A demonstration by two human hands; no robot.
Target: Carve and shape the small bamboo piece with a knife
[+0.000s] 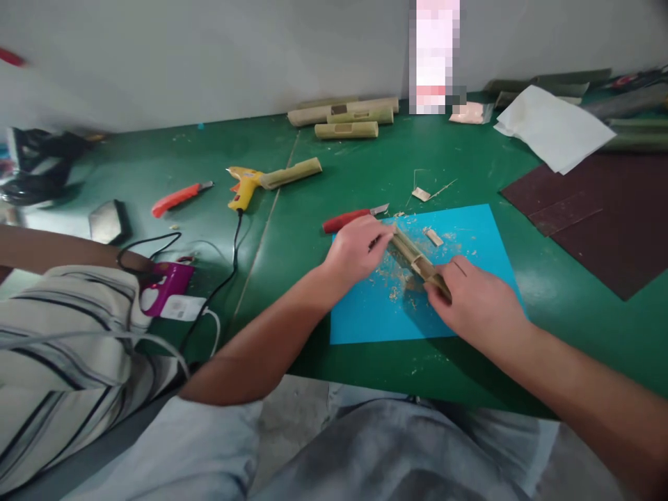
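Observation:
A length of bamboo tube slants over a blue sheet, with a notch cut in its upper side. My right hand is wrapped round its near end. At the far end, the fingers of my left hand are closed on the tube; the exact fingertip contact is partly hidden. Just beyond my left hand lies a red-handled craft knife, its blade pointing right. Shavings and a small cut bamboo chip are scattered on the sheet. Another bamboo chip rests on the green table beyond it.
Left on the table are a yellow glue gun with a cord, an orange utility knife and a purple power strip. More bamboo tubes lie at the back. White paper and a brown sheet are right. Another person's striped sleeve is close left.

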